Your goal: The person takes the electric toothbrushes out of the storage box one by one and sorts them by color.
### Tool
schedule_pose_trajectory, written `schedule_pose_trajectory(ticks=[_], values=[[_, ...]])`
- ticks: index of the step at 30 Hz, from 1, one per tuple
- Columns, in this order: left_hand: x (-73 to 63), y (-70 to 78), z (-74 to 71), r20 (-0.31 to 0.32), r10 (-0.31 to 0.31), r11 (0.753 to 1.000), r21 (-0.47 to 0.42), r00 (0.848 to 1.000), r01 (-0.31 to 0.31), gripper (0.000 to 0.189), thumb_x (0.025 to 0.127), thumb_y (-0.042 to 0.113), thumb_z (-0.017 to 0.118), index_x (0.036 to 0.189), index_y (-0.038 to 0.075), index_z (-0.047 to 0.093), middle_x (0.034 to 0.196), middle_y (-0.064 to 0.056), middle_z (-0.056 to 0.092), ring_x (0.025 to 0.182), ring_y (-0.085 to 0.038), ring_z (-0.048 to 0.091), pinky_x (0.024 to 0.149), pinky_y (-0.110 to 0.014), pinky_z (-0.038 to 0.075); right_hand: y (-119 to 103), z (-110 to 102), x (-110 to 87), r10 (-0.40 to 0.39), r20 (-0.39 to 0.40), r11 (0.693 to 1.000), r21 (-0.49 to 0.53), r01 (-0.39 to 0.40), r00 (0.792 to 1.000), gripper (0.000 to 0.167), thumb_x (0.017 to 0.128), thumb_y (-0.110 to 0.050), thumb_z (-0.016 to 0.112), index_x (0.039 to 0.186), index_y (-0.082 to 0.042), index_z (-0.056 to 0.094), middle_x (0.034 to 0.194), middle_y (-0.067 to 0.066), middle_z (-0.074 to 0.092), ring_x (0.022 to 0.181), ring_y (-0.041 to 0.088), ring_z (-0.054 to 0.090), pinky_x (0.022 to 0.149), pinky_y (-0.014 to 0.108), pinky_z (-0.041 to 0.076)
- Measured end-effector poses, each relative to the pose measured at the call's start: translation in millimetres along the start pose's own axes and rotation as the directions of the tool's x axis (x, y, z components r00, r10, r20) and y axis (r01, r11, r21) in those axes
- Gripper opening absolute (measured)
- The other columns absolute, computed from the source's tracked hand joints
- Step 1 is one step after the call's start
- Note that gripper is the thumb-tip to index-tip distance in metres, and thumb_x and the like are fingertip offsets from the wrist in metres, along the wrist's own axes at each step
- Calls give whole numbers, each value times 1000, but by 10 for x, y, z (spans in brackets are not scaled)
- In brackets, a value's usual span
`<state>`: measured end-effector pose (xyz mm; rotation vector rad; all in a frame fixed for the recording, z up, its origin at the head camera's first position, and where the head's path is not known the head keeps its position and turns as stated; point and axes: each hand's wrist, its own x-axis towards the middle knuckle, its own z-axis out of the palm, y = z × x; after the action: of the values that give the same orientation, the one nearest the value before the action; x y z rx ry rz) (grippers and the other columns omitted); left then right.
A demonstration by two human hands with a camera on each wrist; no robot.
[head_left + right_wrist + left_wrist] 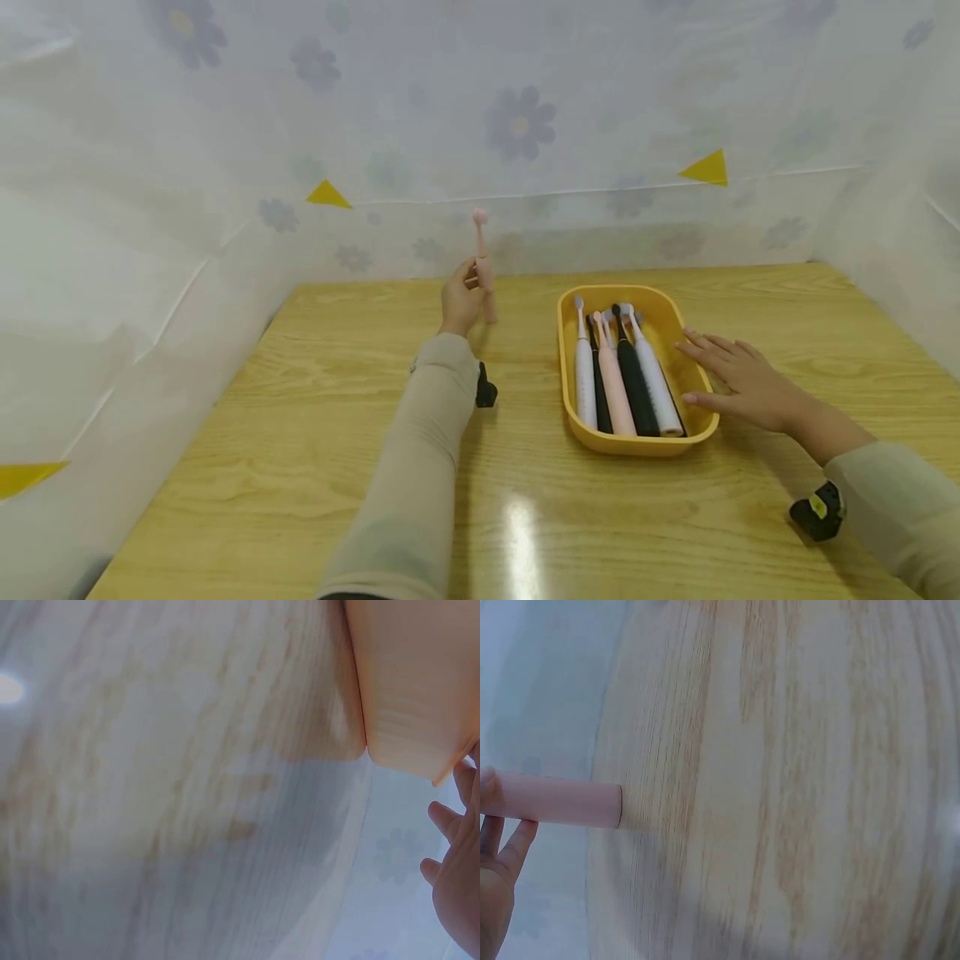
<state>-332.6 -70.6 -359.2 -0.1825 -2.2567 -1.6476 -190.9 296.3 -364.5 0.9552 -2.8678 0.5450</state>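
Note:
My left hand (461, 298) pinches a pink electric toothbrush (484, 273) upright near the back of the table, its brush head at the top. In the left wrist view the fingers grip the handle (570, 801), whose flat base end points toward the tabletop. A yellow tray (637, 447) stands to the right, holding several electric toothbrushes in white, black and pink, laid side by side with heads toward the back. Beside its right wall is my right hand (738, 382), fingers spread and straight, fingertips right at the rim. The tray's outer wall (420, 682) also shows in the right wrist view.
The wooden table (300, 467) runs back to a flowered white curtain (420, 108), which also hangs at both sides. Yellow triangular pieces (328, 195) mark the curtain. Black wrist devices (819, 510) sit at both sleeves.

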Motion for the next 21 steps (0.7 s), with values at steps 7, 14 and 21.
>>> schedule_pose_trajectory(ticks=[7,14,21], values=[[-7,1,-11,20,-16,1000,12,1000,16,50,75,-12,58,122,3,48,110,-18,53,97,-27,53,76,-29,46,-10,10,-15,-1,5,1000,-1,1,1000,69,82,-33,57,136,-8,24,140,17,16,126,34,12,95,56,3],[165,-331,40,38,44,998,-44,998,-42,50,73,-8,61,118,12,53,105,-7,56,93,-18,55,73,-26,47,-20,10,-25,-5,-4,1000,-11,5,1000,69,81,-32,58,136,-8,25,140,16,15,126,33,12,95,56,6],[64,-134,9,53,-40,999,31,998,39,47,75,-10,58,119,5,50,109,-15,53,99,-25,52,78,-31,46,-49,16,-23,-9,-5,1000,-3,9,1000,68,81,-32,58,136,-7,25,140,17,16,125,35,14,93,57,7]])
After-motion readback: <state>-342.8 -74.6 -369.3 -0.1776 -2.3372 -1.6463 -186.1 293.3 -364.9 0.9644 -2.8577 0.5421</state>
